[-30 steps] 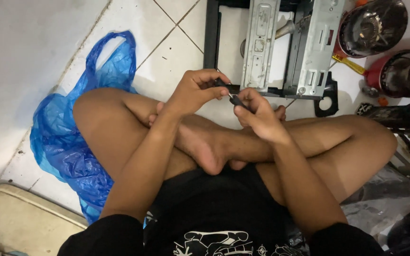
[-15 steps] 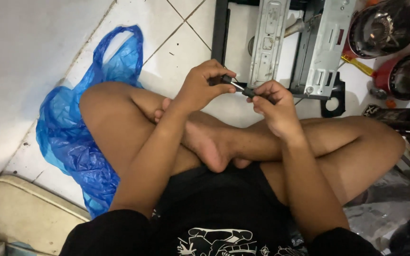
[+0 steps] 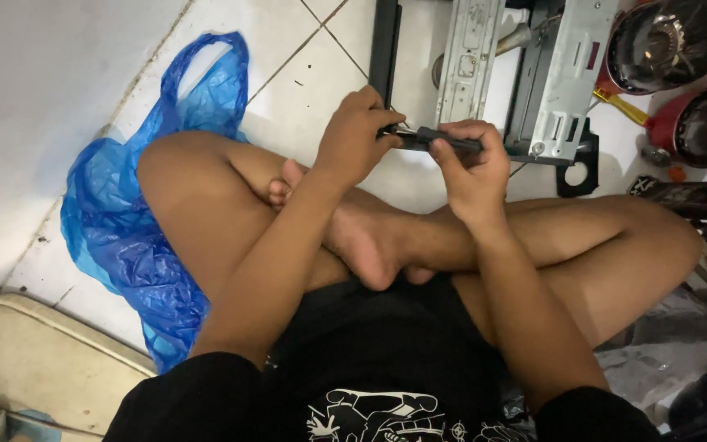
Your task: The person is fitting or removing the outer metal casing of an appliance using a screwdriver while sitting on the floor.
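A: How was your grip set?
B: Your left hand (image 3: 359,135) and right hand (image 3: 475,168) both clamped the slim black part (image 3: 439,140), held level above your crossed legs, likely for steadiness.
A: Any containers?
B: Only a crumpled blue bag (image 3: 124,221) lay on the floor; I couldn't tell its contents.

Slim black bar (image 3: 439,141) (small, dark), lying level, pinched at both ends above crossed legs.

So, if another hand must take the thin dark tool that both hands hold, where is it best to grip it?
Probably at the middle of the thin dark tool, coming from above. It lies nearly level between the left hand and the right hand, and only that short middle part is uncovered; both ends are hidden in the fingers.
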